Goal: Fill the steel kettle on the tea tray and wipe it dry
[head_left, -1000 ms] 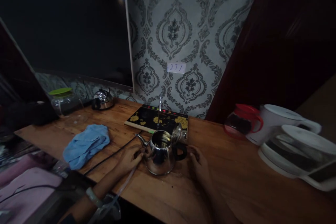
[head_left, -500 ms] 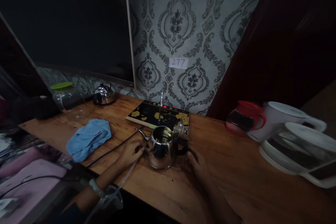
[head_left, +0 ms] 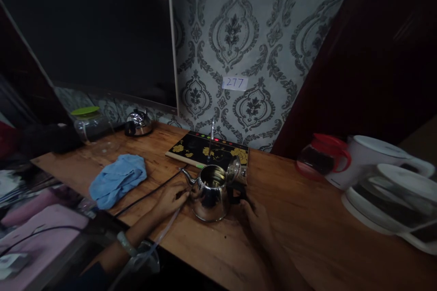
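Note:
A small shiny metal kettle [head_left: 209, 202] stands upright on the wooden table, its mouth uncovered and its glass-topped lid [head_left: 234, 169] tilted up at the handle side. My left hand [head_left: 171, 201] is at the kettle's left side below the spout, fingers curled and tips against the body. A clear tube [head_left: 166, 227] runs down beside that hand. My right hand [head_left: 256, 219] is at the black handle [head_left: 236, 192], its thumb beside the handle and its other fingers partly hidden in dark shadow. Behind the kettle lies a black electric hob with yellow flowers [head_left: 191, 148], a slim metal tap rising from it.
On the left are a crumpled blue cloth [head_left: 118, 179], a black cord [head_left: 146, 196], a second metal kettle [head_left: 138, 122] and a glass jar with green lid [head_left: 89, 122]. A red-lidded jug [head_left: 321, 157], a white jug [head_left: 362, 159] and a glass pot [head_left: 392, 200] stand on the right.
The view has shifted slightly, so everything sits a little further right. Both hands stay beside the kettle, and the right thumb is slightly nearer the handle.

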Tool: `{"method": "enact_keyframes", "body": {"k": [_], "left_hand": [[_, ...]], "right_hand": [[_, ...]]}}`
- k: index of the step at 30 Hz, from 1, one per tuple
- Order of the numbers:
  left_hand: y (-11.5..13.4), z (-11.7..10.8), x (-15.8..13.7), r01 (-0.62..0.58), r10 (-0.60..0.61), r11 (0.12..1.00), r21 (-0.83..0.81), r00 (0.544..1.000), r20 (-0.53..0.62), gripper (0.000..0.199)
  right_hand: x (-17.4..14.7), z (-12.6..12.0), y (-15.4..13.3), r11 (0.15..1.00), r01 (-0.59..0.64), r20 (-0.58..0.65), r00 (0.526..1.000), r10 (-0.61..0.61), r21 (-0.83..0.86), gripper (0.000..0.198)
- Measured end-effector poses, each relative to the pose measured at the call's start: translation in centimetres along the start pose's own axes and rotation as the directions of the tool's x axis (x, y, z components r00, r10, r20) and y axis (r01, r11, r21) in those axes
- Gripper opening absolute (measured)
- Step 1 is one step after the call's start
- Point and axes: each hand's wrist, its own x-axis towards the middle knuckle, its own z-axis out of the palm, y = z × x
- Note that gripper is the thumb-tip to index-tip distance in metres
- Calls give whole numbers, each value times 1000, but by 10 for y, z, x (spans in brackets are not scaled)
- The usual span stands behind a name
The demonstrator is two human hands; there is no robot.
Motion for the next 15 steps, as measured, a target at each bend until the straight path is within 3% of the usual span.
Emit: {"method": "enact_keyframes", "body": {"k": [9, 15], "left_hand": [[-1, -4, 2, -32, 34, 995, -90, 999, 23, 37], [1, -5, 1, 15, -17, 993, -117, 1000, -17, 39]], "right_hand": [[4, 2, 3, 999, -1, -17, 1000, 1, 37, 44], [7, 3, 9, 1000, -7, -16, 1000, 7, 9, 46]]}}
